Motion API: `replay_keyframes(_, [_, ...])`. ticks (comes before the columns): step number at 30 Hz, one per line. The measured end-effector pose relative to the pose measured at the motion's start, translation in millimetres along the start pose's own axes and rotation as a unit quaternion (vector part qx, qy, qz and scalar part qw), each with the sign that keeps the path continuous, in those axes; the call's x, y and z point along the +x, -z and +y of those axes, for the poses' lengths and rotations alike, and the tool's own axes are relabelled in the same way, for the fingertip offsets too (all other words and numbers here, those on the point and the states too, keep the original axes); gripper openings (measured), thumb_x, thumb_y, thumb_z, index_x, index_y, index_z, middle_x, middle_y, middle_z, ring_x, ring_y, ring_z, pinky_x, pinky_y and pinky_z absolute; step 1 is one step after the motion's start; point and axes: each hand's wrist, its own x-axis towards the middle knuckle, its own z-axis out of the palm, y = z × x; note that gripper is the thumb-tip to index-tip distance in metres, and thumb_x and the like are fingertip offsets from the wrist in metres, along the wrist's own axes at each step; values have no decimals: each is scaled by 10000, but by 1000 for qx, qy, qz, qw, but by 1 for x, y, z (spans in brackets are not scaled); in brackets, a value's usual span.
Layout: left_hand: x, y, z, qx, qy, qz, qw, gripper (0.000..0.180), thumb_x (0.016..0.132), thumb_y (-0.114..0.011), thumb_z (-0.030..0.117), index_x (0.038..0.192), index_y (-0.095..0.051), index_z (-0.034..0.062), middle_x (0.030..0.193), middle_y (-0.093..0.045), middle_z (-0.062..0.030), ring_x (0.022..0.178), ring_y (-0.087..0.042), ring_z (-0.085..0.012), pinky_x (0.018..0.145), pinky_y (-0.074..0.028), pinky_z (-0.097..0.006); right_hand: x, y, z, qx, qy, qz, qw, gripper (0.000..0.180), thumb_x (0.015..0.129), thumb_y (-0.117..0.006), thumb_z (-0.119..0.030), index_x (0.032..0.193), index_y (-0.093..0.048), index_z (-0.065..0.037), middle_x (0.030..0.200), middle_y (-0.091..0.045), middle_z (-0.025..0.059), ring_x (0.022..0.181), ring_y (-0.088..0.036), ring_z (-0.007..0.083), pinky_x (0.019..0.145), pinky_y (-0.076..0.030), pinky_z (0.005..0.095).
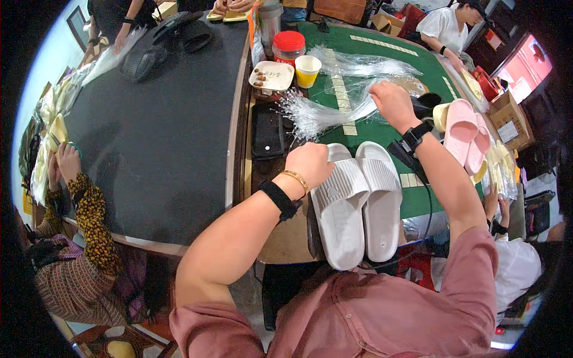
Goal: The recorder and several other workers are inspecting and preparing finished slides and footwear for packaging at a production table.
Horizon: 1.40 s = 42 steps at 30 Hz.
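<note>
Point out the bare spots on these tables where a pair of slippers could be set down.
The dark table top is bare across its middle, between the black slippers and its near edge. The green table has a bare strip at its far end. Around the left hand and right hand it is crowded: white slippers, clear bags, pink slippers.

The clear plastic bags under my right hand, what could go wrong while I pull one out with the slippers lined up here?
The right hand grips a loose pile of clear bags; several may come away together. The pile spreads toward the yellow cup and the tray of nuts, so a tug could tip them. The left hand rests only on the left white slipper, whose end overhangs the table edge; the pair might slide off.
</note>
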Motion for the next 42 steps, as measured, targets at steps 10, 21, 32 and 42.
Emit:
replay_keyframes(10, [2,-2,-1,1,5,-9,1000,333,787,-638,318,920,-693,18,902,-680,-204,872,-656,-350,803,-525,-429,-21,14,-4,52,17,-3,999,129,825,-610,-168,864,-656,-54,853,-638,127,829,-615,317,747,-485,429])
replay_keyframes(21, [1,1,1,12,3,-23,1000,332,787,-633,315,944,-701,31,905,-680,-201,872,-657,-346,807,-526,-424,-55,46,-19,51,29,-32,998,142,830,-590,-191,794,-643,-64,773,-617,123,782,-603,318,699,-476,432])
replay_keyframes(32, [2,1,0,18,9,-27,999,341,785,-645,326,941,-703,29,922,-685,-190,884,-658,-339,811,-525,-416,-64,77,-22,138,-56,77,986,56,805,-627,-80,791,-628,-26,740,-599,110,713,-596,287,643,-469,368])
replay_keyframes(42, [2,-1,-4,-1,-15,13,1000,263,786,-622,249,855,-685,3,899,-674,-215,869,-655,-376,780,-534,-443,-63,85,-22,235,-89,189,949,92,833,-651,-84,839,-643,8,790,-634,120,696,-611,233,634,-472,306])
